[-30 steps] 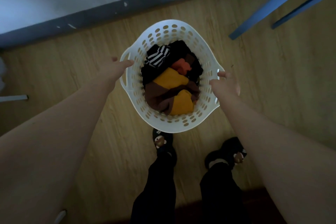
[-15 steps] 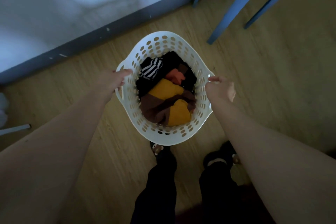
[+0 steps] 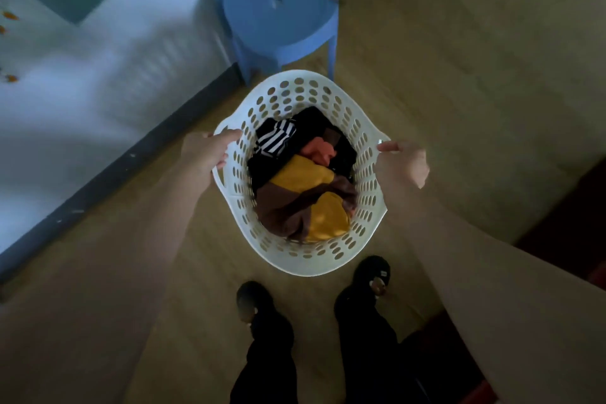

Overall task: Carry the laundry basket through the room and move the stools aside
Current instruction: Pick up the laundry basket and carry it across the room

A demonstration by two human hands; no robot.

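Note:
A white perforated laundry basket [image 3: 367,220] hangs in front of me above the wooden floor, filled with clothes [image 3: 301,180] in black, striped, orange, yellow and brown. My left hand [image 3: 205,149] grips the basket's left handle. My right hand [image 3: 405,162] grips its right handle. A blue plastic stool [image 3: 278,10] stands just beyond the basket's far rim, close to the wall.
A white wall with a dark baseboard [image 3: 108,174] runs diagonally on the left. My two feet in dark slippers [image 3: 373,272] stand behind the basket. Something dark [image 3: 564,223] borders the floor at the right. Open wooden floor [image 3: 459,59] stretches to the right of the stool.
Both hands have closed on the basket handles. The view has swung, and the blue stool, earlier at the top right with only its legs showing, now sits straight ahead of the basket.

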